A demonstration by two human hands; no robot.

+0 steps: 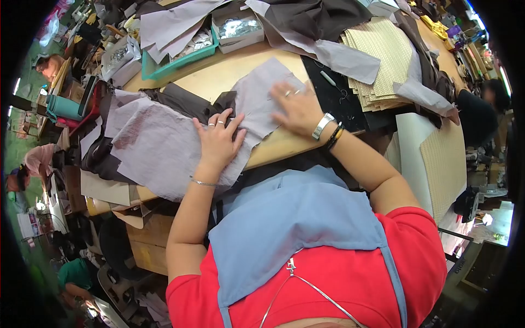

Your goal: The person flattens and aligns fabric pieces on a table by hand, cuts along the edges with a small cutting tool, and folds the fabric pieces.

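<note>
A pale grey-lilac piece of cloth (158,145) lies across the wooden table (262,156), with part of it hanging over the front edge. My left hand (219,141) rests on this cloth, fingers spread and pointing away from me. To its right, my right hand (298,109) is over the cloth's far right part, a little blurred, with fingers apart. Whether its palm touches the cloth I cannot tell. Dark brown fabric (183,101) shows behind and under the pale cloth. Neither hand grips anything.
Behind the work are a teal tray (178,66) and a box of small shiny parts (239,30). Stacked cream textured sheets (383,52) stand at right, near a black mat (328,90) with a pen-like tool (328,78). A teal cup (64,106) is at left. Other people work farther off.
</note>
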